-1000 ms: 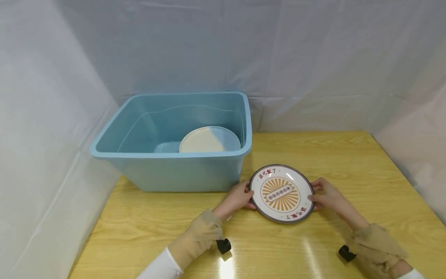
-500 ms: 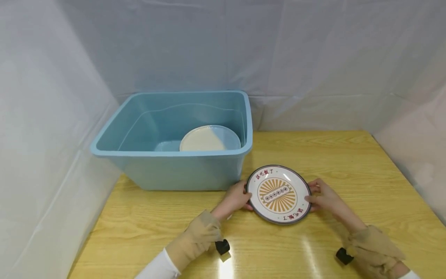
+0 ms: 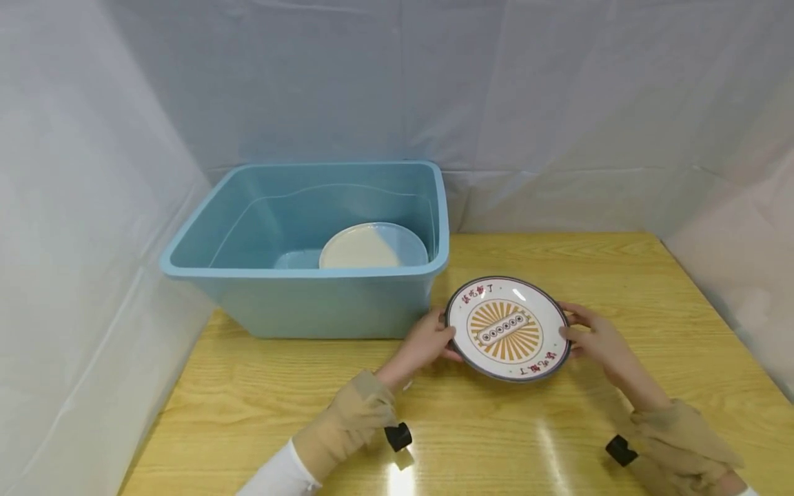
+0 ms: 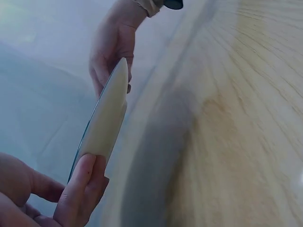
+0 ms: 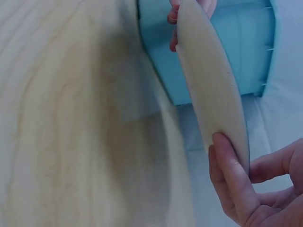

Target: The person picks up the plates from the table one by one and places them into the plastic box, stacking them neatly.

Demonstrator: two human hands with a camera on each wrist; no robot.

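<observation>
Both hands, left hand (image 3: 426,342) and right hand (image 3: 594,337), grip patterned plate (image 3: 506,328) at opposite rims.

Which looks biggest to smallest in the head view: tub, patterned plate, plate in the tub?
1. Blue tub, clearly largest.
2. Patterned plate and the pale plate in the tub: unsure. The pale one is partly hidden and farther from the camera.

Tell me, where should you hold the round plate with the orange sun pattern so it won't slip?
Probably by its dark rim, from two opposite sides. The round patterned plate is wide, shallow and smooth, with no handle. Here the left hand and right hand grip opposite edges, fingers curled under, holding it off the wooden table.
</observation>
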